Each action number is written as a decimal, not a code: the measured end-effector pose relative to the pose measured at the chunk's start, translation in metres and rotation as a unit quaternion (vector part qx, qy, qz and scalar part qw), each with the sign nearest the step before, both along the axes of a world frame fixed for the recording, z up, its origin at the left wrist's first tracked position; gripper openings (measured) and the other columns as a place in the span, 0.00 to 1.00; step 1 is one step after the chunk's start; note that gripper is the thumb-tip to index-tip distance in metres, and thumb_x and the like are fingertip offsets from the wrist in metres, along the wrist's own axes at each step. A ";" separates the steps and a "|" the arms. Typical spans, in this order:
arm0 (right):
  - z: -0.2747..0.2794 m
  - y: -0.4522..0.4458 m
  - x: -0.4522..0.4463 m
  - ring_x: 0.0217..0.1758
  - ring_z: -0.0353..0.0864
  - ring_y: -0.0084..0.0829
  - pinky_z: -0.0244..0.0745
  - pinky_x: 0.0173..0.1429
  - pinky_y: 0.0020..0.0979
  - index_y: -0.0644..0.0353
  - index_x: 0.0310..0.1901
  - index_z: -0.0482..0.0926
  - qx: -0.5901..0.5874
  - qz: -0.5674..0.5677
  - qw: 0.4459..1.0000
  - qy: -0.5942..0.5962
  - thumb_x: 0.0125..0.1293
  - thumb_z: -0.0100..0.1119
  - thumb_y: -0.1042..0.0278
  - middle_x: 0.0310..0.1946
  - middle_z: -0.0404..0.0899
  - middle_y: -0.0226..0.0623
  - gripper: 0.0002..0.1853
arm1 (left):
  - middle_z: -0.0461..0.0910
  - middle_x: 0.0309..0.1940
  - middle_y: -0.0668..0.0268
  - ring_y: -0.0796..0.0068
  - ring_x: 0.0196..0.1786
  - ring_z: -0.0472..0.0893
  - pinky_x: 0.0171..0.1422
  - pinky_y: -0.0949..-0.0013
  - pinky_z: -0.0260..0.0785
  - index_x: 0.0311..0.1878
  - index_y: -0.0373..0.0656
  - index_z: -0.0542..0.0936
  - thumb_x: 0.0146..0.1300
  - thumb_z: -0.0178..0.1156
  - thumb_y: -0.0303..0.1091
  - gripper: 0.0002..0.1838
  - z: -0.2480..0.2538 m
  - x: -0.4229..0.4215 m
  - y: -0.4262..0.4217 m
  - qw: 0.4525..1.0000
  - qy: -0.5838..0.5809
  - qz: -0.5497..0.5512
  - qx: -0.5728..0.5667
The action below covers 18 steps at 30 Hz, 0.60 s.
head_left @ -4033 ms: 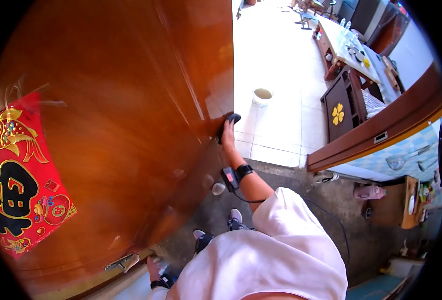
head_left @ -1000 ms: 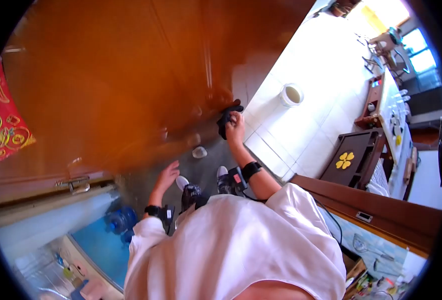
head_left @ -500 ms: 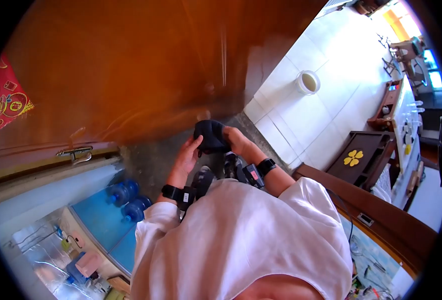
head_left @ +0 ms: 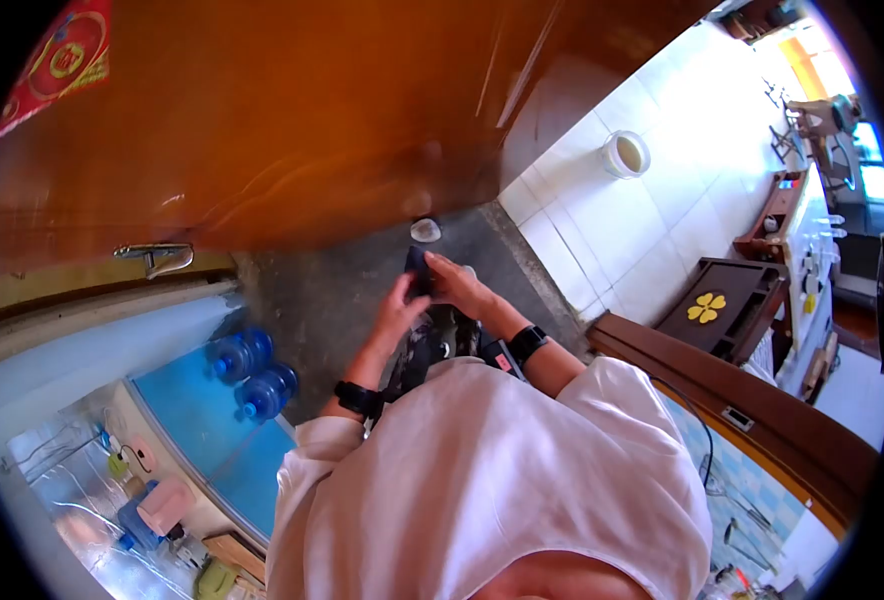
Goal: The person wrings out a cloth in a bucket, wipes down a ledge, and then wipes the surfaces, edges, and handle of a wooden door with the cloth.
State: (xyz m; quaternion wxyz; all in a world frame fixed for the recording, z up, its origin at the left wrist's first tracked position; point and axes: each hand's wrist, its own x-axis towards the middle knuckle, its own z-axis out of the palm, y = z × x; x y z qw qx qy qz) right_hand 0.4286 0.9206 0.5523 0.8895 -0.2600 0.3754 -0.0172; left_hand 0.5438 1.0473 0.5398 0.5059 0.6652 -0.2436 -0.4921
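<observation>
A small dark cloth item [head_left: 417,264], narrow and folded-looking, is held in front of my body above the grey floor. My right hand [head_left: 459,286] is closed on it from the right side. On the left, my left hand [head_left: 394,312] is right beside its lower edge, with fingers blurred; whether they grip the cloth I cannot tell. Both wrists carry black bands. Below the hands, my patterned dark trouser legs and shoes are partly covered.
A brown wooden door [head_left: 292,120] with a metal handle [head_left: 154,257] fills the upper left. Blue water jugs [head_left: 267,390] stand at lower left. A pale, stone-like object [head_left: 425,230] lies near the door's bottom. A white bucket [head_left: 626,155] sits on the tiles, near a dark cabinet [head_left: 727,305].
The dark cloth, earlier spread wider between both hands, now looks narrower and folded. My hands have come closer together. The view has shifted, uncovering more floor and the pale object by the door.
</observation>
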 end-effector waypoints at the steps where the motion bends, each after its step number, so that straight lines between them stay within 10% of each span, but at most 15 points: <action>1: 0.004 0.009 0.003 0.53 0.77 0.31 0.71 0.54 0.32 0.55 0.58 0.70 -0.002 0.000 1.000 0.000 0.69 0.49 0.47 0.50 0.77 0.36 0.24 | 0.72 0.57 0.64 0.73 0.57 0.73 0.59 0.70 0.68 0.62 0.40 0.69 0.59 0.61 0.30 0.26 -0.002 -0.007 0.006 0.992 -0.086 -0.086 -0.023; 3: 0.013 0.022 0.003 0.40 0.80 0.27 0.75 0.41 0.29 0.54 0.50 0.76 -0.011 -0.067 0.996 0.062 0.68 0.50 0.46 0.39 0.80 0.35 0.21 | 0.68 0.63 0.64 0.72 0.65 0.68 0.66 0.70 0.62 0.65 0.41 0.67 0.59 0.61 0.29 0.29 0.012 -0.011 0.013 0.994 -0.050 -0.101 -0.014; 16: -0.035 0.023 -0.081 0.39 0.83 0.27 0.73 0.35 0.27 0.50 0.50 0.80 0.030 -0.242 0.963 0.112 0.68 0.47 0.40 0.41 0.84 0.28 0.24 | 0.77 0.54 0.66 0.74 0.58 0.75 0.61 0.65 0.67 0.60 0.46 0.74 0.62 0.62 0.35 0.22 -0.003 0.040 0.057 0.986 0.093 -0.068 0.122; 17: -0.003 0.021 -0.082 0.57 0.77 0.29 0.69 0.61 0.38 0.48 0.57 0.76 0.022 -0.234 0.968 0.092 0.65 0.50 0.39 0.49 0.81 0.32 0.27 | 0.77 0.55 0.66 0.74 0.58 0.75 0.61 0.62 0.66 0.60 0.48 0.74 0.60 0.64 0.39 0.24 -0.018 0.047 0.067 0.979 0.079 -0.076 0.172; 18: 0.000 0.012 -0.088 0.57 0.77 0.29 0.69 0.61 0.38 0.48 0.57 0.76 0.014 -0.242 0.966 0.091 0.65 0.50 0.39 0.49 0.81 0.32 0.27 | 0.77 0.55 0.66 0.74 0.58 0.75 0.61 0.62 0.66 0.60 0.48 0.74 0.60 0.64 0.39 0.24 -0.019 0.044 0.054 0.980 0.079 -0.084 0.164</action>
